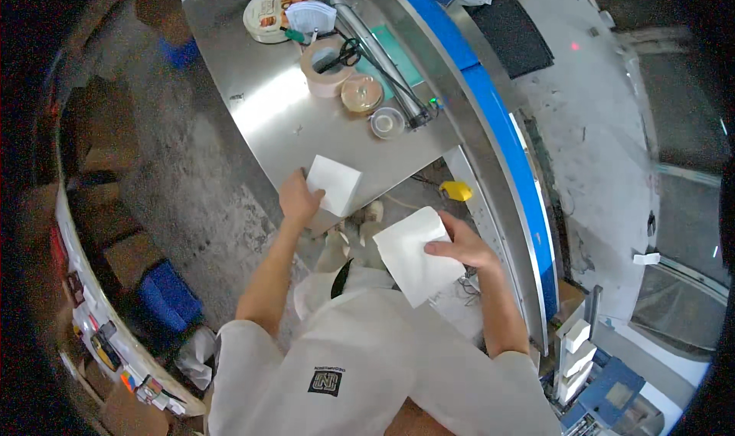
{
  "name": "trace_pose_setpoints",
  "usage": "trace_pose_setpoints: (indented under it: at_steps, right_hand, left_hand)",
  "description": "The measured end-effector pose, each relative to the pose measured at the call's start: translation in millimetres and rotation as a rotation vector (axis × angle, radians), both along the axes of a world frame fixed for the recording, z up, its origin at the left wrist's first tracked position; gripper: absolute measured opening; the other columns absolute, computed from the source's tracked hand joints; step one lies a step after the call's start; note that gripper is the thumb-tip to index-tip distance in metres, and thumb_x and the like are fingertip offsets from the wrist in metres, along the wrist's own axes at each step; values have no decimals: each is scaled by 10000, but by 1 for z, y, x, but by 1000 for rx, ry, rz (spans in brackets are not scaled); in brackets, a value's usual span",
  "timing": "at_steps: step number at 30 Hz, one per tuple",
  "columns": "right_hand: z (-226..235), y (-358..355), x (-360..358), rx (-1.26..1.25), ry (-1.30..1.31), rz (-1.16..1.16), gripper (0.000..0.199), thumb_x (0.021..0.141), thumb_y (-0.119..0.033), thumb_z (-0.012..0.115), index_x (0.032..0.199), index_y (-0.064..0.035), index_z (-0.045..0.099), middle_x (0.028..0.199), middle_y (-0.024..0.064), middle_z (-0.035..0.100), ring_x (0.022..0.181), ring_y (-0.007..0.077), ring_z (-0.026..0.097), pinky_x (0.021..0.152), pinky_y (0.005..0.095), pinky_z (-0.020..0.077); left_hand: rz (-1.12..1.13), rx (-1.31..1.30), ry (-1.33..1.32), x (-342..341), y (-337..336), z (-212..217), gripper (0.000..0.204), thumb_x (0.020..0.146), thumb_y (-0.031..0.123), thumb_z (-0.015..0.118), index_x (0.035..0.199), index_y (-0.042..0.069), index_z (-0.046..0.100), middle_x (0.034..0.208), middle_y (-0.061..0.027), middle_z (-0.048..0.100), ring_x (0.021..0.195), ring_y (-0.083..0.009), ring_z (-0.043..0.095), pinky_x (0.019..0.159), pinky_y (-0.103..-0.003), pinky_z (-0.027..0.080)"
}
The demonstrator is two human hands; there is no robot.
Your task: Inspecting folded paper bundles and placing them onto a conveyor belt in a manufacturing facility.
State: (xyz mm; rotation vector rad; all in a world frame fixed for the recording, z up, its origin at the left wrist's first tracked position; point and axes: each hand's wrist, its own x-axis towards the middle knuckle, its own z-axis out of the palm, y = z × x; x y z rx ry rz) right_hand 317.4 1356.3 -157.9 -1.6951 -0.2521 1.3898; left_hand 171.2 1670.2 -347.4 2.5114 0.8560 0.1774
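Close in, the right hand (458, 246) was curled around a white sheet (416, 254), thumb on top, holding it low in front of the white coat (383, 359). Just beyond, the left hand (298, 200) pinched a smaller white folded piece (334, 184) at the near edge of the steel table (268, 107). Farther up that shiny top sat rolls of tape (329, 67), black scissors (346, 53) and a round tin (268, 13). A blue belt (505, 141) curved past on the right, with grey concrete floor (191, 191) on the left and cardboard boxes (115, 206) stacked along it.
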Motion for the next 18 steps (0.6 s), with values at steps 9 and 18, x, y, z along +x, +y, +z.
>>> trace_pose_setpoints:
  at_steps: [9, 18]
  right_hand:
    - [-47, 28, 23, 60, 18, 87, 812, 747, -329, 778, 1377, 24, 406, 1216, 138, 591, 1106, 213, 560, 964, 348, 430]
    - [-137, 123, 54, 184, 224, 78, 643, 764, -265, 769, 1277, 28, 517, 1154, 122, 628, 1008, 209, 613, 885, 343, 482]
  left_hand:
    - [63, -483, 297, 6, 18, 33, 352, 635, 229, 776, 810, -36, 627, 789, -203, 656, 795, -338, 658, 736, -400, 515]
    - [417, -746, -97, -77, 65, 102, 417, 724, 39, 708, 1113, -39, 578, 987, -127, 673, 879, -186, 645, 780, -316, 508]
